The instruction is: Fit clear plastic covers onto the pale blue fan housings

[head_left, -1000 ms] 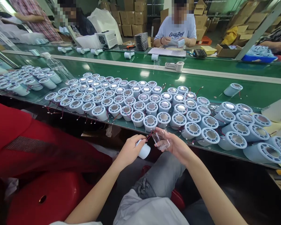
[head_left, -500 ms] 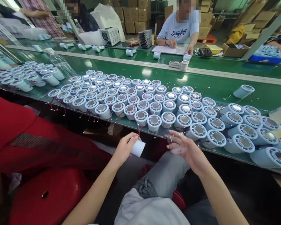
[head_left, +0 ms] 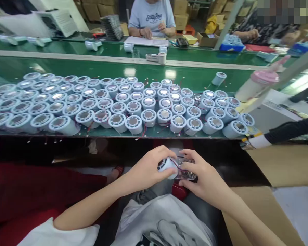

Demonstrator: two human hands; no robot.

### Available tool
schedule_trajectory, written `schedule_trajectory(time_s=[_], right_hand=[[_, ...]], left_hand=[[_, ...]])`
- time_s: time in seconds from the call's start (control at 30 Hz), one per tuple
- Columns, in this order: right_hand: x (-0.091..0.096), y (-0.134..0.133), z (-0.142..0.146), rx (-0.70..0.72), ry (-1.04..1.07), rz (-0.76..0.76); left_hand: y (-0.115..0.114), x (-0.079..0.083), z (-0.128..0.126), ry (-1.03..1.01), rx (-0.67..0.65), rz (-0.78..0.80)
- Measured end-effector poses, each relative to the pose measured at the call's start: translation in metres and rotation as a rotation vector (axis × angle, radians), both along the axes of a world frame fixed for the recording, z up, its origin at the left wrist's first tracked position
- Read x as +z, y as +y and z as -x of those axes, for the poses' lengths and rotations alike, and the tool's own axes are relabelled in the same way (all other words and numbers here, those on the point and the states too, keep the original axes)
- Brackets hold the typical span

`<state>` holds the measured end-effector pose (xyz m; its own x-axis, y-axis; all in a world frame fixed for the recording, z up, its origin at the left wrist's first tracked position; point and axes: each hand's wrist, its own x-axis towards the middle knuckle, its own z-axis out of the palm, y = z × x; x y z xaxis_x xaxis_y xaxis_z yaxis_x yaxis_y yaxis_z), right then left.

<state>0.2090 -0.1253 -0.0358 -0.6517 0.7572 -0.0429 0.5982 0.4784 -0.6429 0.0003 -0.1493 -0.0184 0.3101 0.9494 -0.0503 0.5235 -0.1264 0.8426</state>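
Note:
In my left hand (head_left: 152,167) is a light-blue cylindrical housing (head_left: 171,173) with a slotted end ring, tilted on its side. Dark red wires run from it toward my right hand (head_left: 209,179). The fingers of that hand curl round a clear plastic container (head_left: 187,175), whose exact kind I cannot make out; shiny bits show in or through it. Container and housing meet end to end above my lap, or nearly so. Just beyond my hands, rows of similar blue housings (head_left: 149,116) stand on the green bench, several with thin wires hanging over its front edge.
A green conveyor line (head_left: 87,68) runs behind the rows. Across it a person in a light-blue shirt (head_left: 151,17) sits working. To the right are a pink-lidded cup (head_left: 261,82), a black ribbed hose (head_left: 292,130) and an open cardboard box (head_left: 284,164).
My view has swung right. My hands, apart before, have come together, bringing the blue housing and the clear container end to end. The housing has turned so its slotted end faces left.

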Motion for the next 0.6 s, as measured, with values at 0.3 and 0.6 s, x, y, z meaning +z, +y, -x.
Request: schedule_trajectory(time_s=[0.3,0.6], right_hand=[[-0.001,-0.011,-0.048,-0.373,0.509,0.386],[-0.001,-0.007,-0.066,-0.298,0.707,0.441]], left_hand=[[0.024,-0.041,-0.031,-0.186,-0.161,-0.158],[0.020,-0.027,-0.044,-0.430,-0.208,0.242]])
